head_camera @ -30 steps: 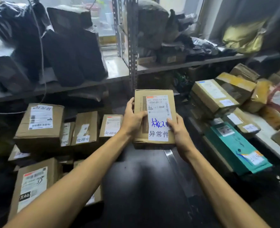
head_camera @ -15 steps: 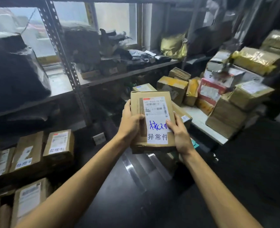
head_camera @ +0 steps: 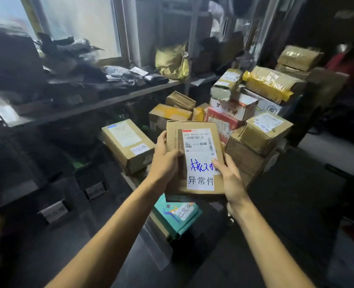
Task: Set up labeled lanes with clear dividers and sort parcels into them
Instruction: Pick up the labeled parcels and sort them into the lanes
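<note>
I hold a flat brown cardboard parcel point(head_camera: 194, 159) upright in front of me with both hands. Its white label carries a barcode, blue handwriting and three printed black characters. My left hand point(head_camera: 163, 161) grips the parcel's left edge, thumb on the front face. My right hand point(head_camera: 230, 179) grips the lower right edge, thumb lying over the label. Below the parcel lies a teal box point(head_camera: 176, 217) with a white tag. To the left rests a tagged brown box point(head_camera: 128, 144).
A pile of brown, yellow-taped and red-white parcels point(head_camera: 253, 113) rises at the right. A metal shelf point(head_camera: 93, 107) with dark bagged parcels runs along the left under a window. Small label plates point(head_camera: 95, 190) sit on the dark surface at lower left. Dark floor spreads right.
My view has swung to the right, away from the left parcel rows and toward the right pile. Both hands keep the same grip on the parcel, which stays centred.
</note>
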The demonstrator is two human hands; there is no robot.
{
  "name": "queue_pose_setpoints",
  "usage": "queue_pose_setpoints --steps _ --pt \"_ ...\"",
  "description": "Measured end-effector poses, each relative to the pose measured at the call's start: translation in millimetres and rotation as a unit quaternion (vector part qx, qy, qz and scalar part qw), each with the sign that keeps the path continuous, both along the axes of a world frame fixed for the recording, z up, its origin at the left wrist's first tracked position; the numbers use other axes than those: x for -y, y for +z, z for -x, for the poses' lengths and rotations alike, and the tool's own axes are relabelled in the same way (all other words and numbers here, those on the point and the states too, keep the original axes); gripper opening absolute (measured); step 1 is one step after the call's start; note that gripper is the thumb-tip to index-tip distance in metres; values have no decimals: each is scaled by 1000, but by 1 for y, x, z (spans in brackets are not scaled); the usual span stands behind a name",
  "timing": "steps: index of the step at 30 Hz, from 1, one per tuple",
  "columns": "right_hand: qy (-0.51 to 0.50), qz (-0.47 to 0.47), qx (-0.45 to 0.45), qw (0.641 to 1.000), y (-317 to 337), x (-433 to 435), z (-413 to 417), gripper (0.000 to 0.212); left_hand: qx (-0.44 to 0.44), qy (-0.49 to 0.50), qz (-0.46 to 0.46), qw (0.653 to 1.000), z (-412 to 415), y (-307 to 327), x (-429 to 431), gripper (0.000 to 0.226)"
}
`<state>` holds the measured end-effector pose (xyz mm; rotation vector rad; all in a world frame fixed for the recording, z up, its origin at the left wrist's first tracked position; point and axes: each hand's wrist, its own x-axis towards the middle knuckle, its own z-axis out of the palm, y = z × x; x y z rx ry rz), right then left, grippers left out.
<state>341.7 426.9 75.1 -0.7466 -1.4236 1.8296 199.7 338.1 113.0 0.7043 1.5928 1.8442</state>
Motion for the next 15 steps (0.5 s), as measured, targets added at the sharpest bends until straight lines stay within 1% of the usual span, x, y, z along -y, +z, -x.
queue_pose_setpoints --steps 6,11,15 --pt "25 14 15 999 -9 -85 7 33 4 22 34 999 2 -7 -77 73" --pt "102 23 34 994 -20 -160 28 34 7 113 46 992 7 -27 -133 66" --pt "168 36 60 983 -25 -208 50 41 8 198 75 977 12 -37 -165 59"
